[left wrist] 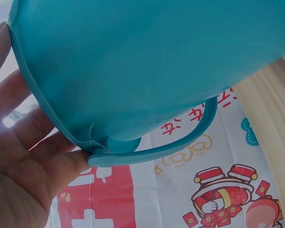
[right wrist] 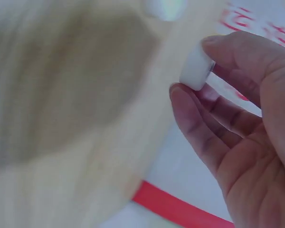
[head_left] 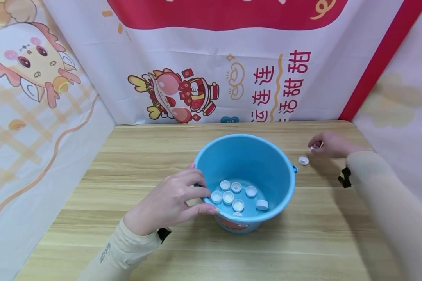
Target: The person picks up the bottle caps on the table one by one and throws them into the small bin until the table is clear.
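Observation:
A blue bucket stands upright on the table with several small white caps at its bottom. My left hand grips its left rim, the thumb lying toward the near side. In the left wrist view, fingers and thumb meet the edge of the bucket wall close to where the blue handle joins it. Off to the bucket's right, my right hand pinches a white cap between thumb and fingertips. Another white cap lies on the table between that hand and the bucket.
The wood-grain table meets a printed white cloth backdrop at its far edge. Similar cloth hangs along the left and right sides. The handle's pivot sticks out at the bucket's right.

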{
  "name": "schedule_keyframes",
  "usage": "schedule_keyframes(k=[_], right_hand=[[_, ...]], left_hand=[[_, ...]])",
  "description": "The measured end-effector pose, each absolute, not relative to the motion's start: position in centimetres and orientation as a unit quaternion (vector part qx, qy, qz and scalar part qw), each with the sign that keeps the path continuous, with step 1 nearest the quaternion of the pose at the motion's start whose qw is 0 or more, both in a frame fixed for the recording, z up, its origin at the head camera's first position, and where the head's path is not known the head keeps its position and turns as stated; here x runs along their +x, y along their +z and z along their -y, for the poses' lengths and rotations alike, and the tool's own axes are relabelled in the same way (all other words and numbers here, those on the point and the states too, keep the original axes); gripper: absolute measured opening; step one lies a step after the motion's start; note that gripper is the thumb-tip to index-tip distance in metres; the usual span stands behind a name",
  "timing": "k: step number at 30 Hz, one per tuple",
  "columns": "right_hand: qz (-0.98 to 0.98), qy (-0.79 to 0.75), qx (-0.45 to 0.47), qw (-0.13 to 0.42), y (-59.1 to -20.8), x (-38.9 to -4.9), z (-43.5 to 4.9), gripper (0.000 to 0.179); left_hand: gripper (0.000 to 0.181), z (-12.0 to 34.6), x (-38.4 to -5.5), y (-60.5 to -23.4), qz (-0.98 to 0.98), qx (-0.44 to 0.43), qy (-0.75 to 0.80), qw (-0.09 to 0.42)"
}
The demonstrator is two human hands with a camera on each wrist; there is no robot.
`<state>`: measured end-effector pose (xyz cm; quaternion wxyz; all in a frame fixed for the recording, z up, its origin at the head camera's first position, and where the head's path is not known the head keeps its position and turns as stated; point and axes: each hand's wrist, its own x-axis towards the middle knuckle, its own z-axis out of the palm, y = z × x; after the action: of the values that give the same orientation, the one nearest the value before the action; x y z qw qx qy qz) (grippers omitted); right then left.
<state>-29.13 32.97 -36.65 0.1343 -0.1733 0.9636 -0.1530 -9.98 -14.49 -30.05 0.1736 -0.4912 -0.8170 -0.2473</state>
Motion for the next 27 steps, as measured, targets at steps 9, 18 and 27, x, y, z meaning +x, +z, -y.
schedule_keyframes(k=[9,18,27], right_hand=[[-0.969,-0.141,-0.196,0.055,-30.7,-26.4,-30.3,0.029],[-0.96,-0.122,-0.25,-0.01,-24.4,-21.9,-25.9,0.035],[-0.913,-0.101,-0.379,-0.108,-20.0,-17.8,-21.4,0.039]], left_hand=[[0.043,14.5,-10.0,-30.1,0.816,-0.492,-0.246,0.177],[0.046,14.4,-10.0,-30.2,0.818,-0.49,-0.245,0.174],[0.043,14.4,-10.0,-30.1,0.818,-0.489,-0.247,0.174]])
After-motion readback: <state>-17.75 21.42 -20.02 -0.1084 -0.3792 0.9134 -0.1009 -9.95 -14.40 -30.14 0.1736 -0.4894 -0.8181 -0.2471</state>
